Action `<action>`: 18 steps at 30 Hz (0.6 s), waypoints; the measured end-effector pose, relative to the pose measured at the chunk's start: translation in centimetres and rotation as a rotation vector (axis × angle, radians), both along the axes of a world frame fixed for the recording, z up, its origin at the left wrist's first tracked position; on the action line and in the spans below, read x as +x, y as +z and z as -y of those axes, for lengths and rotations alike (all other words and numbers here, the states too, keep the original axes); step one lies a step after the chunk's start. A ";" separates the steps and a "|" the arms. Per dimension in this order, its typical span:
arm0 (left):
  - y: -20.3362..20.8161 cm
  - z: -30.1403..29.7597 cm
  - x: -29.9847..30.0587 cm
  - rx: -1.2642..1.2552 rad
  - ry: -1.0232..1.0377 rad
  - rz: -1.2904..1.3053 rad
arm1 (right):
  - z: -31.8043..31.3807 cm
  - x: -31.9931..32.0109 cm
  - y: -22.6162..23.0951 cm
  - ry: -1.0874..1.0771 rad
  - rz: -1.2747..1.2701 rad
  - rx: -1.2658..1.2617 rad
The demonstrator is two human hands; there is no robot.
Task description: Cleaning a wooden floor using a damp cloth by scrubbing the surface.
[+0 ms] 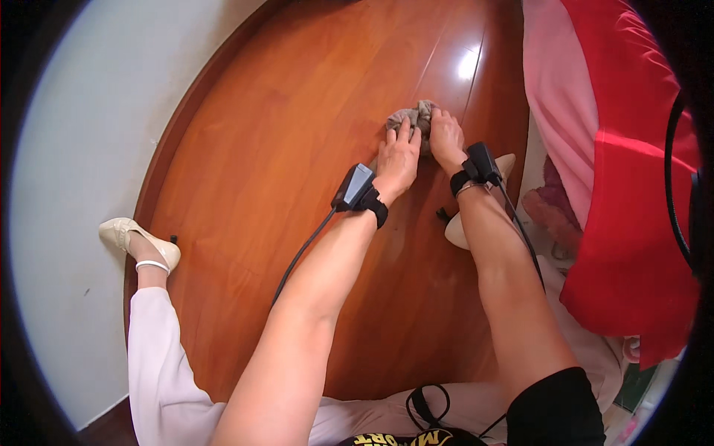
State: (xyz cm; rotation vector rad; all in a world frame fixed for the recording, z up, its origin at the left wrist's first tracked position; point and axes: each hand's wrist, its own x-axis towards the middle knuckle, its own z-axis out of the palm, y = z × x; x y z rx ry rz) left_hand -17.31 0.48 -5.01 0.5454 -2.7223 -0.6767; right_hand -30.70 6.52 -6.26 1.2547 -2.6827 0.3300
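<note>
on floor [297, 134], my left hand [399, 160], right hand [446, 139] half-curled over cloth [422, 117], firmness unclear; likely wiping, next stroke wants even pressure

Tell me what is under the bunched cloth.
Wooden floor shows around the cloth, which the left hand and right hand touch. The patch directly beneath is covered by it and cannot be seen.

The broad reddish-brown plank floor [260, 186] looks like wood, smooth and glossy, with a bright patch of light mirrored in it. The crumpled grey-brown rag [422, 111] is matt cloth, its surface broken by folds. The draped bright red fabric [632, 245] carries a soft sheen; the pale pink fabric [554, 74] beside it looks matt. The cream slip-on shoe [115, 232] is smooth and shiny. The small black-and-grey box [353, 189] looks like plastic.
</note>
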 end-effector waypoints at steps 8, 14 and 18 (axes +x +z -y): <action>0.1 -0.5 7.7 -0.037 -0.140 0.019 | -4.6 10.5 0.4 -0.109 -0.047 -0.045; 0.6 1.0 2.8 -0.022 -0.093 -0.053 | -1.9 4.9 1.0 -0.081 -0.064 -0.175; 0.4 1.2 0.4 -0.010 0.000 -0.002 | 0.0 2.4 2.1 -0.066 0.007 -0.018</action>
